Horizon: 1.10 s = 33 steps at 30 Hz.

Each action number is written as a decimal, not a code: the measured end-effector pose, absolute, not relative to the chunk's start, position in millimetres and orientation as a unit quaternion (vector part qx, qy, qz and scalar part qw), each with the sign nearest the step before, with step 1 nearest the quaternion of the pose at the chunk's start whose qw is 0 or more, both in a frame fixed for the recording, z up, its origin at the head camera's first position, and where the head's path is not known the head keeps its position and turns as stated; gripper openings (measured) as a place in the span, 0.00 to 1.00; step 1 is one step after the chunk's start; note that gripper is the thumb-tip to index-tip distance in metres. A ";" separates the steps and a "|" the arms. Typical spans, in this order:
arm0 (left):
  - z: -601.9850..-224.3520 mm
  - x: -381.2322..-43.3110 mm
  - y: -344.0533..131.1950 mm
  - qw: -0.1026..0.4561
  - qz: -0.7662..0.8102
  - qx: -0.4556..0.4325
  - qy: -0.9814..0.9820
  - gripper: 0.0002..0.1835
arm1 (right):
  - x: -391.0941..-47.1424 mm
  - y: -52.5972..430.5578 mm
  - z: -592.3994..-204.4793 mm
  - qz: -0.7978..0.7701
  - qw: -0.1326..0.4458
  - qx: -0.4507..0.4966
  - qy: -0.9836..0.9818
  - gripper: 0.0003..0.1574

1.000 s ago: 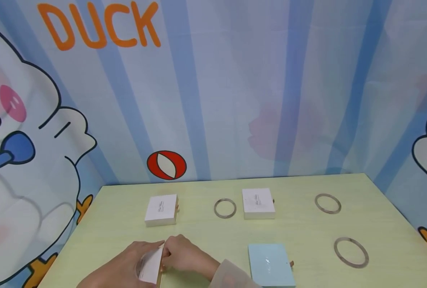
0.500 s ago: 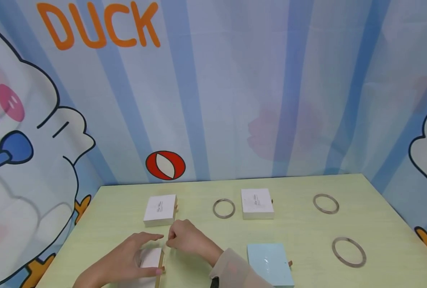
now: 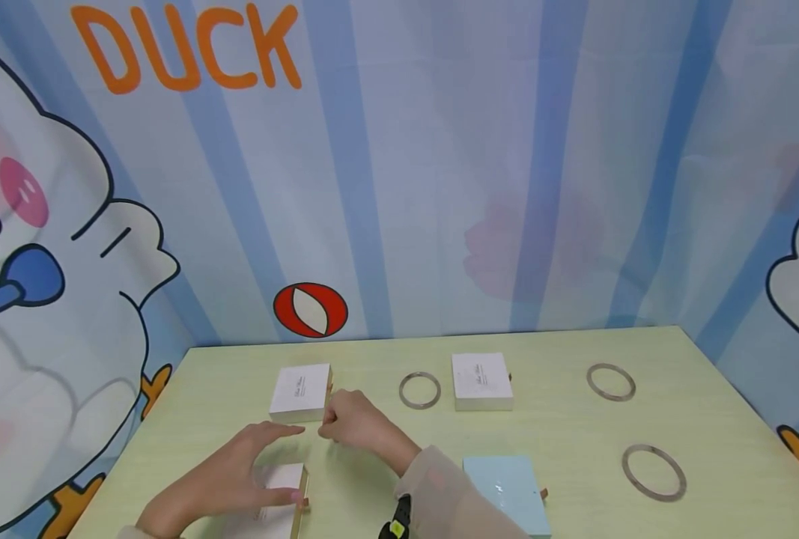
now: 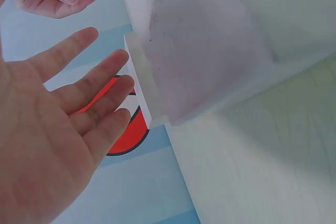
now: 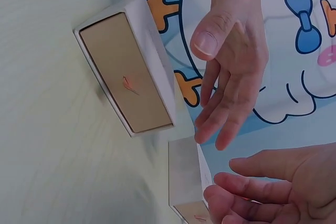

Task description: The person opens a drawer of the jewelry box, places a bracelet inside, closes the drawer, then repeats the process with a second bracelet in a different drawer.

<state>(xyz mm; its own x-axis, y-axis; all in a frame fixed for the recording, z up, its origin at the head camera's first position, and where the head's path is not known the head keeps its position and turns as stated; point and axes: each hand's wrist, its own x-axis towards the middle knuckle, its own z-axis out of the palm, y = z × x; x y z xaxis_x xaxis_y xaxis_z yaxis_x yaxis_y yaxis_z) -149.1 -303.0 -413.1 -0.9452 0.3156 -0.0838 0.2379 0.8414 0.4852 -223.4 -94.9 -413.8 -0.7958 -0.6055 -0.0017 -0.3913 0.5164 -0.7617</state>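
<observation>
A white drawer-style box [image 3: 281,476] lies on the near left of the table, partly covered by my left hand [image 3: 227,475]. That hand's fingers are spread, and the right wrist view shows them apart from the box's tan drawer front [image 5: 126,72], where a small ribbon tab [image 5: 127,83] pokes out. My right hand [image 3: 359,427] hovers beside the near right corner of another white box [image 3: 301,393] with printed lettering. In the right wrist view, my right hand [image 5: 283,187] has loosely bent fingers with nothing visible in them.
Farther right stand a third white box [image 3: 483,382] and a light blue box [image 3: 503,490], partly behind my right sleeve. Several grey bangle-like rings lie about: one ring [image 3: 420,390] between the far boxes, another ring [image 3: 611,382] and a larger ring [image 3: 654,472] at the right.
The near white box, first gripped by my left hand with my right hand at its drawer side, now lies released. My right hand has moved away toward the far left box.
</observation>
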 end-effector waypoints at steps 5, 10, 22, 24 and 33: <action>-411.8 -151.1 -305.3 0.079 0.244 0.139 0.956 0.47 | -227.8 -94.0 -408.2 -0.403 0.151 -0.285 0.856 0.13; -410.7 -155.7 -309.4 0.076 0.251 0.136 0.955 0.48 | -233.3 -95.3 -403.0 -0.403 0.156 -0.279 0.858 0.18; -406.1 -165.7 -314.0 0.066 0.235 0.126 0.962 0.48 | -247.2 -103.2 -396.1 -0.361 0.170 -0.273 0.875 0.12; -406.6 -167.6 -314.2 0.061 0.232 0.130 0.962 0.48 | -249.2 -103.7 -394.6 -0.361 0.169 -0.272 0.876 0.11; -401.9 -180.3 -315.8 0.047 0.229 0.155 0.960 0.48 | -257.7 -102.2 -386.9 -0.322 0.150 -0.272 0.894 0.10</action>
